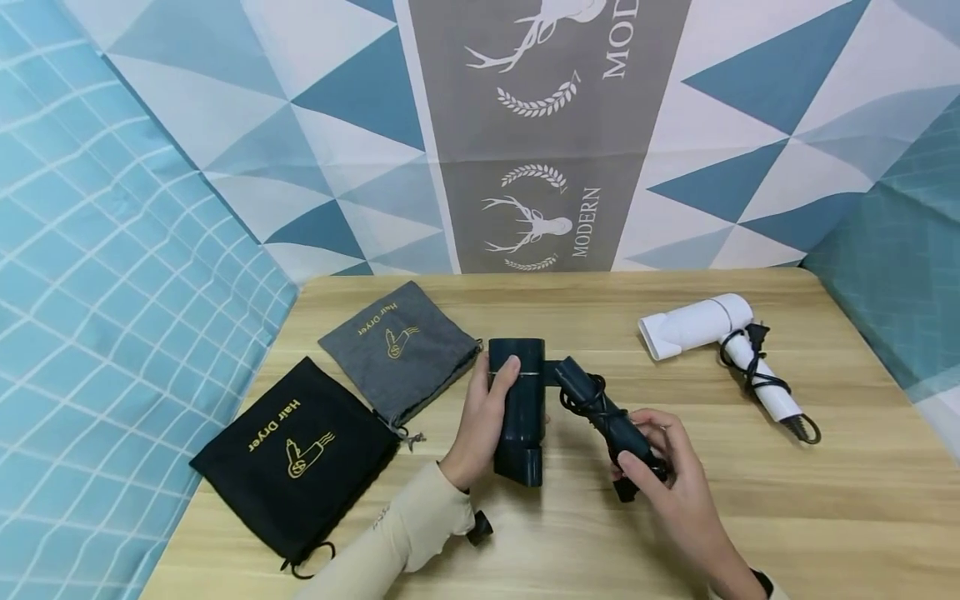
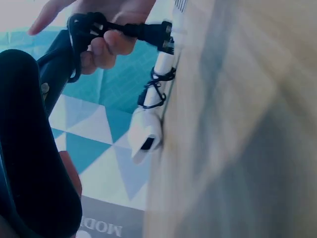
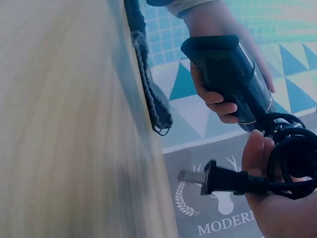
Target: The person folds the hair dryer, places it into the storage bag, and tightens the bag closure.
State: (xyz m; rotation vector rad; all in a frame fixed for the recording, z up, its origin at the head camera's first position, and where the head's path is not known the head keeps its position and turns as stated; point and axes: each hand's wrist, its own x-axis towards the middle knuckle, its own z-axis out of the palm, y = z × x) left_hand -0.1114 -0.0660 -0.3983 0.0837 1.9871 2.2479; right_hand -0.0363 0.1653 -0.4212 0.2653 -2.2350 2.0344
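Observation:
A dark folding hair dryer (image 1: 519,408) is held up over the table by both hands. My left hand (image 1: 480,417) grips its barrel, thumb on top and fingers wrapped beneath. My right hand (image 1: 671,467) holds the end of the handle (image 1: 600,404), which angles away to the right with its black cord wound around it. In the right wrist view the two-pin plug (image 3: 223,179) sticks out beside the right fingers. The handle's hinge sits at the barrel's far part, between both hands.
A white hair dryer (image 1: 697,325) with a cord-wrapped handle lies at the back right. On the left lie a grey drawstring pouch (image 1: 408,350) and a black one (image 1: 292,458), both printed "Hair Dryer". Patterned cloth (image 1: 360,125) stands behind the wooden table (image 1: 825,500).

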